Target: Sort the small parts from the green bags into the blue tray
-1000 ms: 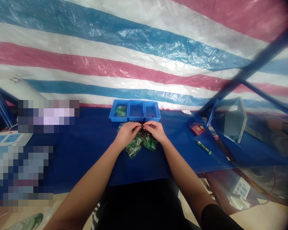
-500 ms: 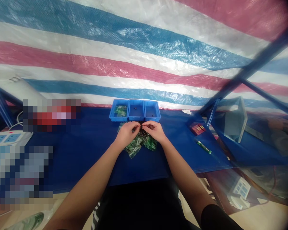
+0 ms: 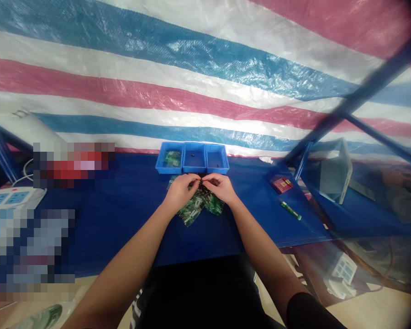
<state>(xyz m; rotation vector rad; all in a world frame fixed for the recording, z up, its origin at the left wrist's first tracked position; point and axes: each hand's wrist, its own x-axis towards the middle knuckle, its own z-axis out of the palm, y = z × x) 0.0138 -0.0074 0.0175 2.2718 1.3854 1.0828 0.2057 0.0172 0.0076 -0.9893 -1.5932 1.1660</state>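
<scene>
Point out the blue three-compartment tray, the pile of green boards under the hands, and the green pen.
blue tray [image 3: 192, 171]: head view, front wall.
green boards [image 3: 192, 211]: head view, lower-left boards of the pile.
green pen [image 3: 290, 211]: head view, middle of barrel.

I see my left hand and right hand meeting fingertip to fingertip over a pile of green packets, with three blue bins just beyond them.

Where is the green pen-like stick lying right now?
In the head view the green stick lies on the blue table, right of the right hand, just in front of the small red box.
</scene>
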